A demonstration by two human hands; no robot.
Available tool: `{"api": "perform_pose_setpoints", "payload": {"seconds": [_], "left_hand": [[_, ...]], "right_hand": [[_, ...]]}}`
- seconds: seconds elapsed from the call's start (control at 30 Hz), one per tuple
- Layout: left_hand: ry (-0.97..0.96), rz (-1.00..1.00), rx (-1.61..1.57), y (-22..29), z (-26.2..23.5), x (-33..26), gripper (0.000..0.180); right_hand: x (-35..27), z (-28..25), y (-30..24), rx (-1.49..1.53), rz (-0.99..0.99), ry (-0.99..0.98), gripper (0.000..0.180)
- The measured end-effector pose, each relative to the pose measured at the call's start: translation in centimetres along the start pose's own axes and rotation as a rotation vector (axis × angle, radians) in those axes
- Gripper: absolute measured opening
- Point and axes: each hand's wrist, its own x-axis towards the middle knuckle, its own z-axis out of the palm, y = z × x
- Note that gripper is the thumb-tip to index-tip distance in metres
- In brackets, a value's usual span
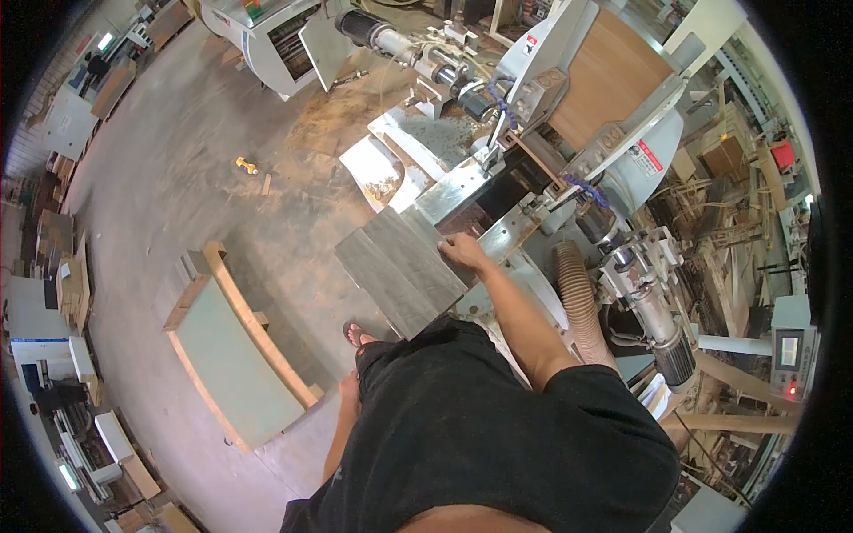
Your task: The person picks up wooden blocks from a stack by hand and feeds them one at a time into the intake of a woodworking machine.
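Beside the front of a woodworking machine [506, 229], several grey wood-grain boards [391, 266] lie together, just ahead of my body. My right hand [464, 252] reaches forward to their right edge, near the machine's metal bed. Its fingers are curled against a grey board, and their tips are partly hidden. My left hand [350, 389] hangs low beside my left thigh, away from the boards. Its fingers are mostly out of sight, so whether it holds anything does not show.
A low wooden-framed bench with a pale green top [235, 364] stands on the left floor. Motor units [653, 324] flank the machine, and a ribbed hose [576, 293] runs beside my right arm. A yellow tool [246, 165] lies farther off. Wood pieces [724, 151] crowd the right.
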Motion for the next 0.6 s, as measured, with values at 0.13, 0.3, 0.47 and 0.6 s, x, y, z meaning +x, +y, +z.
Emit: {"api": "perform_pose_setpoints", "payload": {"seconds": [0.13,0.3,0.47,0.6], "left_hand": [[-0.113,0.136,0.184,-0.4,-0.2,0.7,0.055],[-0.091,0.234,0.381,-3.3,-0.5,4.0,0.058],[-0.099,0.196,0.594,-3.4,-0.7,5.6,0.06],[-0.075,0.15,0.356,-0.8,-0.4,3.9,0.057]], "right_hand": [[-0.8,0.9,1.1,0.02,-0.026,0.031,0.046],[-0.5,0.7,0.1,0.06,-0.034,-0.016,0.046],[-0.4,0.3,0.7,0.059,0.009,-0.055,0.046],[-0.3,0.4,1.0,0.144,-0.005,-0.046,0.043]]}}
